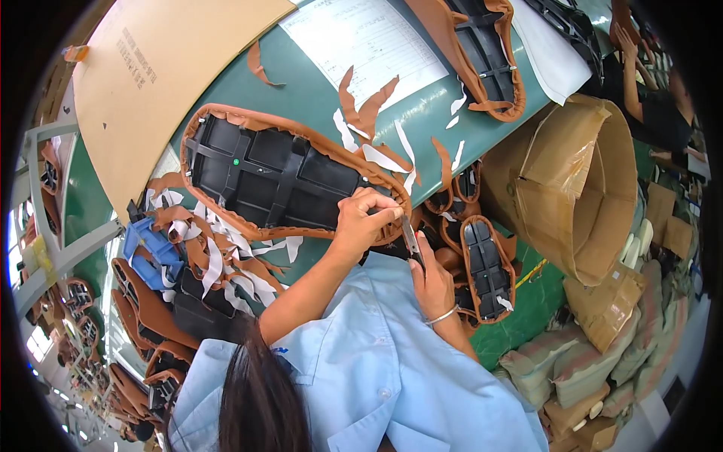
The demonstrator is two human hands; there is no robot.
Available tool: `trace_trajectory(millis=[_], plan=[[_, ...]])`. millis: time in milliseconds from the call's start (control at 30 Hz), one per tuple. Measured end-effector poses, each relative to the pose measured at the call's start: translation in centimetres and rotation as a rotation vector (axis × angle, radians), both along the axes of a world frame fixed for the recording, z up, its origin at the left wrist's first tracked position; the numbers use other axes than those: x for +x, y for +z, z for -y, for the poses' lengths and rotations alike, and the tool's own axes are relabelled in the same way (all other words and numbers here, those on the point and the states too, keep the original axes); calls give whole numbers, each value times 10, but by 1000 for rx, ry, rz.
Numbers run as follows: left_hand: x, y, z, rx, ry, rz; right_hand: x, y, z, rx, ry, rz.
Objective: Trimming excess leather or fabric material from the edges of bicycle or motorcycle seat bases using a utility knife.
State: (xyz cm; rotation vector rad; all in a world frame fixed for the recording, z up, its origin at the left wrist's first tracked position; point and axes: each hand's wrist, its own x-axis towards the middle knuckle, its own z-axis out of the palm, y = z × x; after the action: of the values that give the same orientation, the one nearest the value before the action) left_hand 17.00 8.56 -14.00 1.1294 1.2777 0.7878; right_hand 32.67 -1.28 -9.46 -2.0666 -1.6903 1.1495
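A long black plastic panel (275, 177) lies on the green table, its ribbed underside up, with brown leather folded round its edge. My left hand (365, 220) rests at the panel's narrow near end, thumb and fingers pinched on the leather edge (401, 197). Just right of it, my right hand (433, 280) is closed round a utility knife (410, 237). The metal blade points up toward the left fingertips, close to the leather edge. What exactly lies between the left fingertips is too small to tell.
Brown and white offcuts (215, 248) pile up left of my left arm beside a blue plastic piece (151, 252). Another covered panel (489, 56) and a paper sheet (365, 49) lie farther back. A large carton (557, 173) stands at right; smaller covered panels (486, 264) sit below the table edge.
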Motion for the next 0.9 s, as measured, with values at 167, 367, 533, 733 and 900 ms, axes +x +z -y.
trace_trajectory(millis=[167, 367, 533, 733, 900], plan=[[1, 12, -41, 364, -224, -107, 2, -3, -26, 85, -22, 108], [-1, 1, -123, 472, -778, -222, 2, -2, -70, -53, -92, 11], [-8, -17, -138, -116, -670, 366, -49, -28, -37, 28, -255, 91], [-14, -15, -149, -330, -261, 898, -100, -38, -29, 182, -357, 229], [-10, -3, -181, -316, 315, 1327, -114, -20, -30, -37, -529, -201]])
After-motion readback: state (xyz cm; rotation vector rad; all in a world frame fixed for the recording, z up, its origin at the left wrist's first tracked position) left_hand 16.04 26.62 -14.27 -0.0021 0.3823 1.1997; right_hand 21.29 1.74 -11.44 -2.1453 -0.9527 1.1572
